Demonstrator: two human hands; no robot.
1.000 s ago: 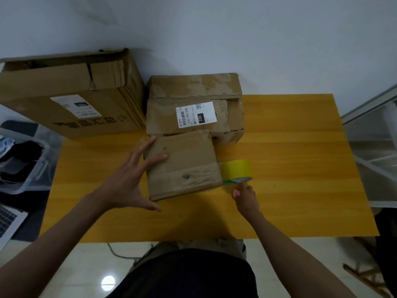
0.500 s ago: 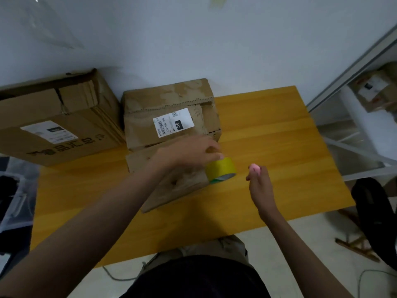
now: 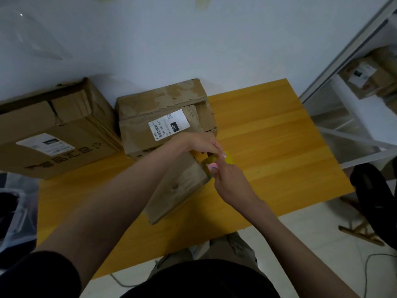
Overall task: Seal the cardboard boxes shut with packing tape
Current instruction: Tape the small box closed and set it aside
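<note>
A small flat cardboard box lies on the yellow table, in front of a medium box with a white label. A large box stands at the back left. A yellow-green tape roll sits at the small box's right end, mostly hidden by my hands. My left hand reaches over the small box and grips the roll from above. My right hand meets it from the front, fingertips curled at the roll's edge.
A white metal shelf frame stands right of the table, with another labelled box on it. A dark object and wooden pieces lie on the floor at right. A plastic bin sits at the left.
My right hand has moved left onto the tape roll, joining my left hand there. The camera view has shifted slightly; the boxes have stayed in place.
</note>
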